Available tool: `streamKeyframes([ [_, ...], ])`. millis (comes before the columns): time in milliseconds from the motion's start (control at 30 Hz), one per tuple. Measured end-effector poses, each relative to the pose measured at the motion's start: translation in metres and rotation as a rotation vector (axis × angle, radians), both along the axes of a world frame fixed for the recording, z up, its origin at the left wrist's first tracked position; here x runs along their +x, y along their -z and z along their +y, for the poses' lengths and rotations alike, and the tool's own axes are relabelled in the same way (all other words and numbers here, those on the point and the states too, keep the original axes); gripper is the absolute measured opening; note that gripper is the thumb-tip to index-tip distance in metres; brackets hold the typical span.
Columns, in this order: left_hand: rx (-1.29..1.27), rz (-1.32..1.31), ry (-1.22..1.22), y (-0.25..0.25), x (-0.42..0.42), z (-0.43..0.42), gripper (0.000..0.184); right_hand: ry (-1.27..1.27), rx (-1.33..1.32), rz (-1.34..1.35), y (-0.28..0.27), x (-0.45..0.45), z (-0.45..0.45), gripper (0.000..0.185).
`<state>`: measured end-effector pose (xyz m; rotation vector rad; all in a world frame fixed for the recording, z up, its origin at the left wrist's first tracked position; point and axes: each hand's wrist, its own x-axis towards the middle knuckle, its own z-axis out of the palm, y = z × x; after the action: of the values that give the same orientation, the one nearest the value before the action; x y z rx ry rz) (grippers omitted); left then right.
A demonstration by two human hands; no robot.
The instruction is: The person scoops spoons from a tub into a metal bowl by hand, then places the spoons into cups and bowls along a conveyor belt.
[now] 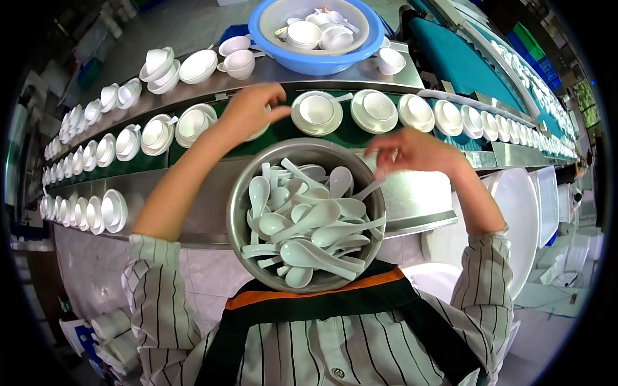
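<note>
While the left hand (251, 110) is hovering, thumb parted from fingers, at eleven o'clock of the basin (236, 225), the right hand (415, 151) is hanging spread at two. Spoons (315, 217) are lying inside; pinching single handles seems neatest.

Left grip (254, 112) near white bowls (317, 109), right grip (415, 152) beside a steel basin (239, 206) of spoons (312, 219)

Spoons (309, 225): white, glossy, short-handled; heaped at mixed angles in a round steel basin (238, 212), approx. up to rim level; one handle juts over the R rim. Dish sets (317, 110): white, each w/ a small bowl upright on a saucer, in a row on the green belt (345, 132) beyond the basin; central set incl. a spoon, handle pointing R.
</note>
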<state>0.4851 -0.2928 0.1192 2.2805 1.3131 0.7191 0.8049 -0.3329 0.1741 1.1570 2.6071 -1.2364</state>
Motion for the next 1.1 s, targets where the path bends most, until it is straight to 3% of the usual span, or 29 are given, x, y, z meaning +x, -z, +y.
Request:
streamKeyframes([
  [67, -0.337, 0.033, 0.251, -0.023, 0.017, -0.039, 0.025, -0.037, -0.134, -0.075, -0.014, -0.003, -0.025, 0.017],
  [133, -0.37, 0.095, 0.507, -0.008, 0.026, -0.061, 0.017, 0.022, -0.087, 0.001, -0.017, -0.004, -0.03, 0.01],
  [200, -0.287, 0.08, 0.613, 0.001, 0.035, -0.066, 0.018, 0.129, 0.054, 0.129, -0.025, 0.0, -0.023, 0.009],
  [267, -0.283, 0.111, 0.576, -0.005, 0.034, -0.066, 0.012, 0.386, 0.083, 0.305, -0.04, 0.005, -0.008, 0.007],
  [333, -0.253, 0.213, 0.503, -0.015, 0.033, -0.064, 0.009, 0.428, 0.463, 0.25, -0.039, 0.012, 0.023, 0.008],
  [400, -0.14, 0.117, 0.443, -0.034, 0.03, -0.062, 0.004, 0.432, 0.65, 0.304, -0.014, 0.017, 0.064, 0.01],
  [500, 0.002, 0.032, 0.241, -0.067, 0.024, -0.052, 0.006, 0.227, 0.999, 0.274, 0.038, 0.019, 0.109, 0.011],
  [667, -0.198, -0.383, -0.085, -0.067, 0.023, -0.026, 0.004, 0.087, 0.841, 0.151, 0.109, 0.01, 0.124, 0.014],
  [700, -0.226, -0.447, -0.102, -0.054, 0.023, -0.017, 0.004, 0.033, 0.958, 0.141, 0.112, 0.012, 0.122, 0.025],
  [800, -0.265, -0.588, -0.143, -0.02, 0.033, 0.004, 0.005, 0.437, 0.109, 0.613, 0.079, -0.001, 0.096, 0.038],
  [833, -0.269, -0.631, -0.14, -0.011, 0.039, 0.009, 0.006, 0.368, -0.086, 0.644, 0.058, -0.003, 0.085, 0.047],
  [867, -0.274, -0.673, -0.134, -0.006, 0.046, 0.011, 0.006, 0.327, -0.12, 0.691, 0.04, -0.009, 0.069, 0.036],
  [933, -0.23, -0.665, -0.139, -0.004, 0.061, 0.013, 0.02, 0.258, 0.028, 0.593, 0.036, -0.004, 0.07, 0.026],
  [967, -0.15, -0.652, -0.147, -0.002, 0.068, 0.014, 0.025, 0.385, 0.137, 0.587, 0.031, -0.002, 0.068, 0.021],
  [1033, 0.106, -0.492, -0.192, -0.001, 0.079, 0.01, 0.044, 0.438, 0.578, 0.425, 0.033, 0.006, 0.081, 0.016],
  [1100, -0.047, -0.334, -0.03, -0.011, 0.082, -0.013, 0.036, 0.426, 0.946, 0.282, 0.053, 0.02, 0.107, 0.013],
])
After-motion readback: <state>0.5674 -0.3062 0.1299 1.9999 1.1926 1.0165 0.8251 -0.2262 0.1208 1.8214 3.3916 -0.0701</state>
